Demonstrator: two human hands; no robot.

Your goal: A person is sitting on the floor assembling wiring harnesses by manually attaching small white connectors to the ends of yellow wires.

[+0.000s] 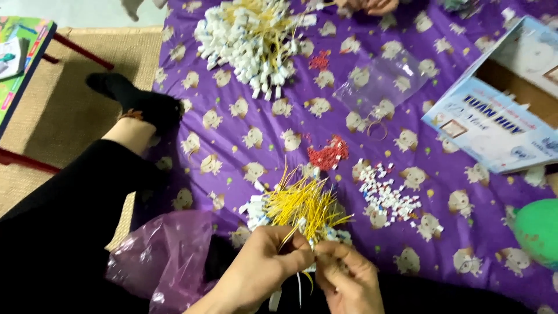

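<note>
My left hand (pixel 264 264) and my right hand (pixel 347 276) meet at the bottom middle, pinching thin yellow wires with small white connectors. Just above them lies a loose bundle of yellow wires (pixel 302 203) on the purple patterned sheet (pixel 232 128). A little heap of red pieces (pixel 327 154) sits beyond the bundle, and a scatter of small white pieces (pixel 386 195) lies to its right. My leg in black with a black sock (pixel 136 102) stretches across the left.
A large pile of finished white-and-yellow wires (pixel 250 35) lies at the top, with another person's hands (pixel 372 6) beyond it. A clear plastic bag (pixel 381 84), an open cardboard box (pixel 505 99), a pink plastic bag (pixel 165 256) and a green round object (pixel 537 232) surround the work area.
</note>
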